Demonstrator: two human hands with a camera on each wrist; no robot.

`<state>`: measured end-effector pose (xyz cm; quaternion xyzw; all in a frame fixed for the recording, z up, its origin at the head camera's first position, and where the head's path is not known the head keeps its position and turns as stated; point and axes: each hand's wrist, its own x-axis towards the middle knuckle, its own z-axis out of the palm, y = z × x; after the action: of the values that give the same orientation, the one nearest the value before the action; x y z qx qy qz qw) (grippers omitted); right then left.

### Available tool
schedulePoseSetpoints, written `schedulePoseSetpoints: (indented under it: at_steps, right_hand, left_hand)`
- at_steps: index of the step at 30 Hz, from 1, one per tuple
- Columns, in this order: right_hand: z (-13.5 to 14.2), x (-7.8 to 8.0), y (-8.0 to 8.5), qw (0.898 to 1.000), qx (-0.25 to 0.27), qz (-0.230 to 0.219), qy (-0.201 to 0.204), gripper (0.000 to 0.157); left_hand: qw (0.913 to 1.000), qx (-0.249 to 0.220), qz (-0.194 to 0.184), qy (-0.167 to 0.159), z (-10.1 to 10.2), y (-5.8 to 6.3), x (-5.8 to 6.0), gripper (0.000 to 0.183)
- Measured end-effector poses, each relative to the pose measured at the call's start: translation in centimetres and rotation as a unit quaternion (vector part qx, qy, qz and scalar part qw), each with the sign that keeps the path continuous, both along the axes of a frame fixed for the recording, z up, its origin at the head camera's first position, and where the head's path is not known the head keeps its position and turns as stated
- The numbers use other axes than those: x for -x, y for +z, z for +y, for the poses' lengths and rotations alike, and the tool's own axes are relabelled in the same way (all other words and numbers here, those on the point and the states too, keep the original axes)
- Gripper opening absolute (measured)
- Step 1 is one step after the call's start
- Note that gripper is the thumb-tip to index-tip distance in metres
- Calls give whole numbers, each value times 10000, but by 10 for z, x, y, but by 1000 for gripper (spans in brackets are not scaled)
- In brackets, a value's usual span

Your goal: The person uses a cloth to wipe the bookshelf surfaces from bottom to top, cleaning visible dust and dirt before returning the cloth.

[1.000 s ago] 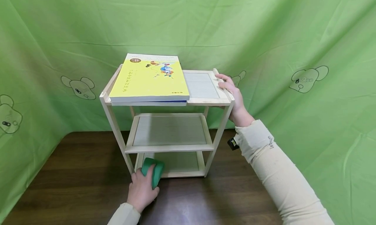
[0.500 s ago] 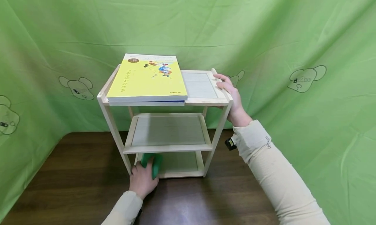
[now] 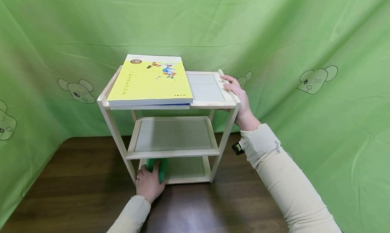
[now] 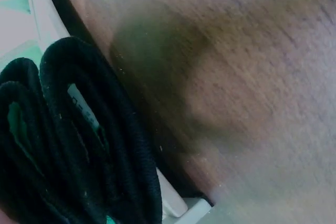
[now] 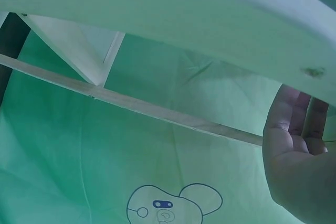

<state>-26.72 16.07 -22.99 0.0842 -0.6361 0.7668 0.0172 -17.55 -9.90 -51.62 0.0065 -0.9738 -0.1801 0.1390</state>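
In the head view, the left hand (image 3: 150, 185) has its fingers and thumb around a green block (image 3: 163, 168), at the near left of the lowest shelf (image 3: 187, 167), just beside the left leg. The right hand (image 3: 242, 102) wraps the right side of the top shelf of the rack (image 3: 174, 135). As I judge it, lifting the block could knock it or the knuckles against the middle shelf's near edge; a hard sideways pull by the right hand could shift the rack and slide the yellow book (image 3: 152, 84), whose stack reaches the near rail. The rack is pale, straight-edged wood; the book is smooth paperback; the block looks soft and matte, with rounded edges.

In the left wrist view, thick black fabric folds (image 4: 126, 150) lie over a blurred, brown wood-grain surface (image 4: 262, 77); I cannot tell the fingers' state there.

In the right wrist view, curled fingers meet a broad pale rail (image 5: 173, 19), before the creased green curtain (image 5: 52, 150).
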Motion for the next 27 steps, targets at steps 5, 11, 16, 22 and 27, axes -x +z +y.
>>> schedulePoseSetpoints:
  at_steps: [5, 11, 16, 22, 27]
  right_hand:
    - [0, -1, 0, 10000, -32, 70, -13, 35]
    - [-1, 0, -1, 10000, 52, 61, 8, 36]
    - [-2, 1, -1, 10000, 9, 71, 0, 36]
    - [-2, 0, -1, 10000, -26, 79, -30, 39]
    - [-1, -1, -1, 10000, -27, 78, -38, 39]
  left_hand:
    - [9998, 125, 144, 72, 2, -6, 1, 77]
    - [9977, 586, 334, -109, 9, -14, -4, 82]
    - [9964, 680, 508, -71, 11, -22, -8, 82]
    - [9975, 661, 233, -12, 9, -24, -11, 82]
    - [9967, 815, -39, -36, 9, -19, -14, 82]
